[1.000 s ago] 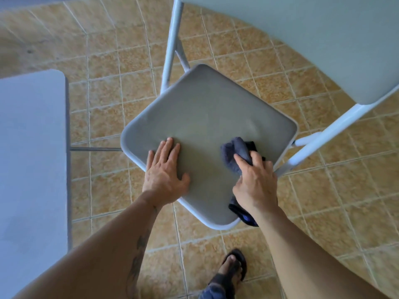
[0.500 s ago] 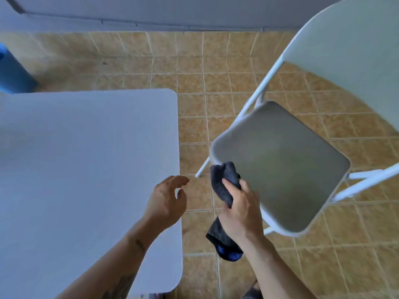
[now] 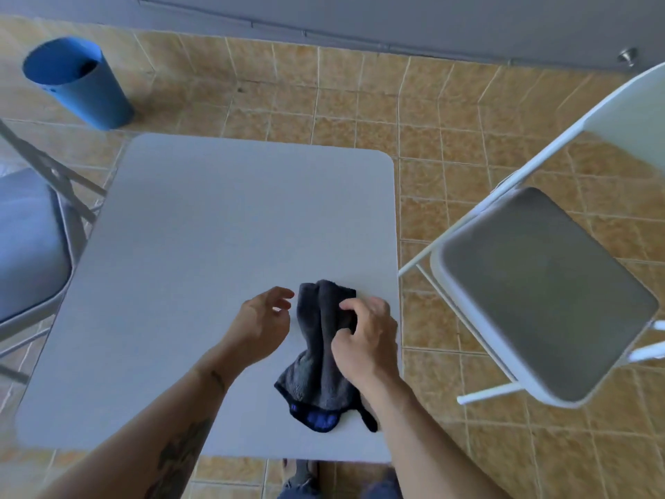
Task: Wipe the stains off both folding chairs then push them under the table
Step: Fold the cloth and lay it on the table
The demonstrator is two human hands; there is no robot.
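A dark grey cloth (image 3: pixel 320 351) with a blue patch lies on the grey table (image 3: pixel 201 268), near its right front corner. My right hand (image 3: pixel 363 340) pinches the cloth's right side. My left hand (image 3: pixel 262 322) hovers just left of the cloth with fingers apart, holding nothing. A white folding chair (image 3: pixel 539 282) with a grey seat stands to the right of the table, its back at the upper right. A second folding chair (image 3: pixel 28 243) shows at the left edge, partly cut off.
A blue bin (image 3: pixel 79 81) stands on the tiled floor beyond the table's far left corner. A grey wall runs along the top. My feet (image 3: pixel 306 473) are at the table's front edge. Tan tiled floor lies between table and right chair.
I turned from the right chair's seat to the table. My right hand carried the cloth from the seat onto the tabletop; my left hand left the seat and came beside the cloth.
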